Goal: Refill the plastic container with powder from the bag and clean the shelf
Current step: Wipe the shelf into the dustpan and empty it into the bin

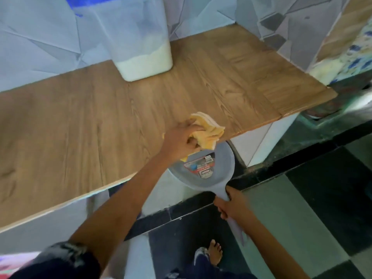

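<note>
At the front edge of the shelf [100, 117] the cloth [207, 129] is bunched in the curled fingers of the left hand [181, 139]. The dustpan [211, 170], its handle clasped by the right hand [231, 204], should be kept tight underneath. The plastic container [138, 47] is seen at the shelf's back.

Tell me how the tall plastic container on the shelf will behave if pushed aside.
Probably bottom-heavy: the plastic container holds powder only at its base, so tipping seems unlikely. It should slide easily on the smooth wooden shelf. Its translucent walls may flex.
</note>
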Demonstrator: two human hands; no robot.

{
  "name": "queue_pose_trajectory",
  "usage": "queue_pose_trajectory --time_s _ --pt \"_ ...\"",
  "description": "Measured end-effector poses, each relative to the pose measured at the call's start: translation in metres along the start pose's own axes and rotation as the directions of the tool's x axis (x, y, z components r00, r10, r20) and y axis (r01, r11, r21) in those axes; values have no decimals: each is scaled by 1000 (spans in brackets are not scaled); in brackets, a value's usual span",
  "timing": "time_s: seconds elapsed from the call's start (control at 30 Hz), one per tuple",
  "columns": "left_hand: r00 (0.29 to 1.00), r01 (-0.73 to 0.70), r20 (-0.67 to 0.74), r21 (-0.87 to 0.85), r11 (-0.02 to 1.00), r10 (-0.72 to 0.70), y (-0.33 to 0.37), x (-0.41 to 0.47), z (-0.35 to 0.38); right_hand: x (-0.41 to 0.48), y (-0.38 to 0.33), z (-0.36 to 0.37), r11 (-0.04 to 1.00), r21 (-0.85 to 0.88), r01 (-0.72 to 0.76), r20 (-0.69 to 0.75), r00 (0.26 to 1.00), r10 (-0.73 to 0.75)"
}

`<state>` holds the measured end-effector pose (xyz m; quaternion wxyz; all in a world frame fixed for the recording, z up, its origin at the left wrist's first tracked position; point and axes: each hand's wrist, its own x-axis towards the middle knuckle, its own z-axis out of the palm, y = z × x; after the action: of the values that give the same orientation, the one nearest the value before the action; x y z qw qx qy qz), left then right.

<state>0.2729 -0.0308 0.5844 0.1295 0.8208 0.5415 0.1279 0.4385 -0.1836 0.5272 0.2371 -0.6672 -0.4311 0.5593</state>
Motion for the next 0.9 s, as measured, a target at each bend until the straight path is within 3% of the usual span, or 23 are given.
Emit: queue_pose_trajectory --time_s 0.07,0.13,0.23,0.37,0.43,0.5,0.7,0.9 --pt "999 -43 -3 -125 991 43 15 -31 3 -6 0 14 999 -43 6 13 1000 -5" --pt "999 8 -36 -432 902 -26 18 -63 -4 -13 2 32 997 -81 17 42 999 -13" --pt "958 124 -34 -849 515 -286 6 -116 -24 -27 9 62 994 -108 22 87 996 -12" --pt "815 153 99 -987 49 -571 -41 -208 -49 -60 17 113 994 -105 19 144 990 -3" --pt "752 109 138 -990 -84 -644 -68 -262 -56 -82 20 144 995 -103 18 182 983 1" --pt "705 45 139 -987 -151 -695 -91 -318 -59 -101 21 176 988 -152 17 248 969 22" --pt "477 -90 179 -964 -251 -861 -138 -471 -64 -137 21 279 964 -237 123 475 880 5" --pt "142 -233 310 -912 -337 -940 -177 -608 -53 -155 34 384 915 -343 212 661 747 75"
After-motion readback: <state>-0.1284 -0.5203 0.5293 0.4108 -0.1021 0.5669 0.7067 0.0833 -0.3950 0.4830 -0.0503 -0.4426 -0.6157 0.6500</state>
